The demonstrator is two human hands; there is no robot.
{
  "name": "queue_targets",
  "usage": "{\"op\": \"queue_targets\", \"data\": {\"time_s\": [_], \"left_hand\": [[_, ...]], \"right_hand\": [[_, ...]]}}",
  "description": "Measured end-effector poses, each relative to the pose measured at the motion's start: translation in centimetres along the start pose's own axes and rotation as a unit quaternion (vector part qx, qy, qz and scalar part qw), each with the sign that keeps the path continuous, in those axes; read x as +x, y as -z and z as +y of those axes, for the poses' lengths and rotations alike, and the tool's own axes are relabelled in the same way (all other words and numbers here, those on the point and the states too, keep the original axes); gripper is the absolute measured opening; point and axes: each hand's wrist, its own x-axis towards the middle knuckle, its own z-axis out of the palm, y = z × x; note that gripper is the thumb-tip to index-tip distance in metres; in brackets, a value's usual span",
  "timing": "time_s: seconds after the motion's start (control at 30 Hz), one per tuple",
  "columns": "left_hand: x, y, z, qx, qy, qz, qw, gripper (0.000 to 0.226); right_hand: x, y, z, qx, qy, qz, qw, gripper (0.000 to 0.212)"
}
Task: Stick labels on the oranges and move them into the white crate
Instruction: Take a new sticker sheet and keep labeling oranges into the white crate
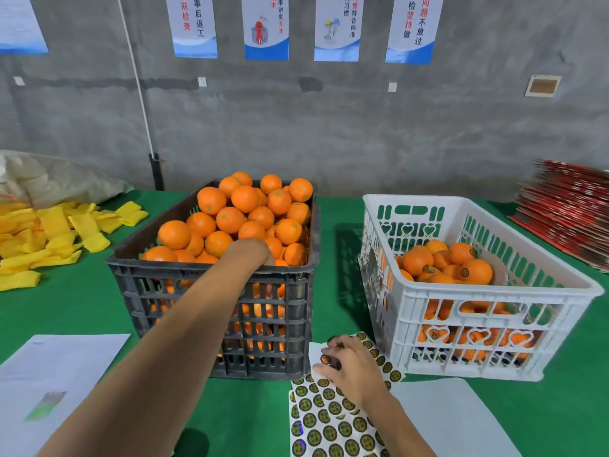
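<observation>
A black crate [211,285] heaped with unlabelled oranges [230,219] stands in the middle of the green table. My left hand [255,252] reaches down into its near side among the fruit, and the rim hides its fingers. To the right, a white crate [494,291] holds several labelled oranges [474,270]. In front of the crates lie sheets of round gold-and-black labels [329,423]. My right hand [349,364] rests on the upper sheet, its fingertips pinching one label [327,358].
Yellow foam fruit sleeves [49,235] are scattered at the left beside a big plastic bag [56,179]. White papers [56,374] lie at the near left and near right. A stack of red flat cartons [570,212] sits at the far right. A grey wall stands behind.
</observation>
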Motion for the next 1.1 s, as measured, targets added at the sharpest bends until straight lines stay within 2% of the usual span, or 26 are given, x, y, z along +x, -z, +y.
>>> {"op": "queue_targets", "data": {"time_s": [0.1,0.2,0.27,0.37,0.43,0.67,0.93,1.1], "left_hand": [[0.8,-0.6,-0.2,-0.068,-0.021,0.006,0.997,0.087],[1.4,-0.7,-0.1,-0.142,-0.042,0.052,0.988,0.114],[1.7,-1.0,-0.2,-0.169,-0.047,0.095,0.98,0.12],[2.0,-1.2,-0.3,-0.195,-0.054,0.163,0.966,0.118],[2.1,-1.2,-0.4,-0.223,-0.065,0.185,0.955,0.108],[1.9,-1.3,-0.4,-0.256,-0.089,0.217,0.938,0.088],[2.4,-1.3,-0.5,-0.27,-0.106,0.229,0.929,0.085],[2.7,-1.4,-0.5,-0.279,-0.109,0.242,0.923,0.083]], "right_hand": [[0.0,-0.2,0.3,0.035,-0.001,0.028,0.999,0.042],[0.1,-0.5,0.5,0.034,0.004,0.043,0.998,0.035],[0.0,-0.7,0.8,0.031,0.007,0.047,0.998,0.034],[-0.2,-0.9,1.1,0.027,0.005,0.052,0.998,0.041],[-0.2,-1.0,1.2,0.013,-0.004,0.045,0.999,0.048],[0.0,-0.9,1.3,-0.015,0.004,0.08,0.997,0.036],[0.2,-1.0,1.0,-0.058,-0.027,0.124,0.99,0.034],[0.3,-1.1,0.6,-0.07,-0.056,0.112,0.99,0.032]]}}
